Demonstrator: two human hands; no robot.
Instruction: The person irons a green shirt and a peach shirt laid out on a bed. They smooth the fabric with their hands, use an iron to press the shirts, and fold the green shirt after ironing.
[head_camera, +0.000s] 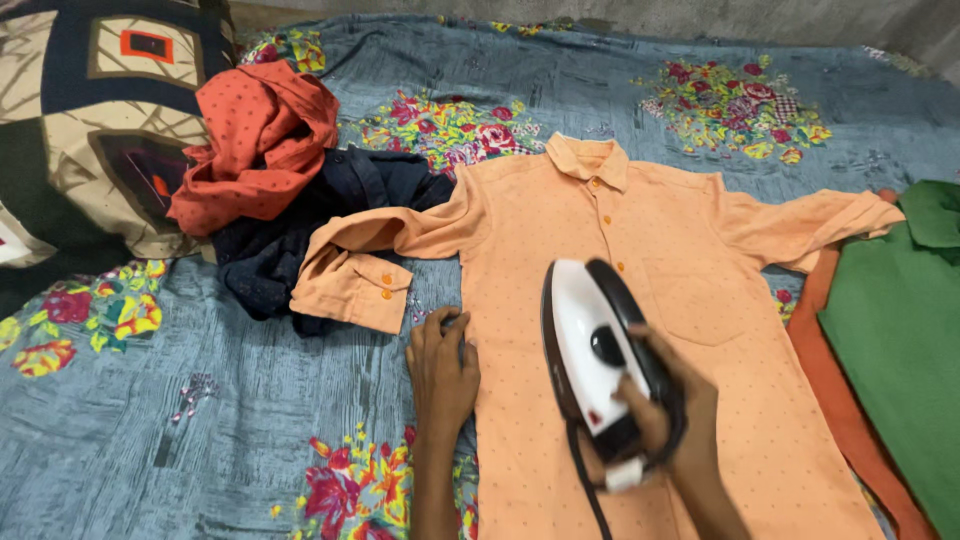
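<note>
1. Orange shirt (660, 300) lies flat, centre of the bedsheet (200, 430)
2. Right hand (670, 420) grips the iron (595, 355) on it, at 6 o'clock
3. Left hand (442, 365), fingers loosely curled, presses the shirt's edge at 9 o'clock

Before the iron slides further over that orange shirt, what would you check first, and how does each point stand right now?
1. Right hand grips the iron by its handle: ok.
2. Left hand pins the orange shirt at its edge, apart from the iron: ok.
3. Shirt front lies flat and buttoned: ok.
4. Folded left-side sleeve lies smooth: not ok.
5. Cord clear of the iron's path: cannot tell.
6. Iron hot: cannot tell.
</note>
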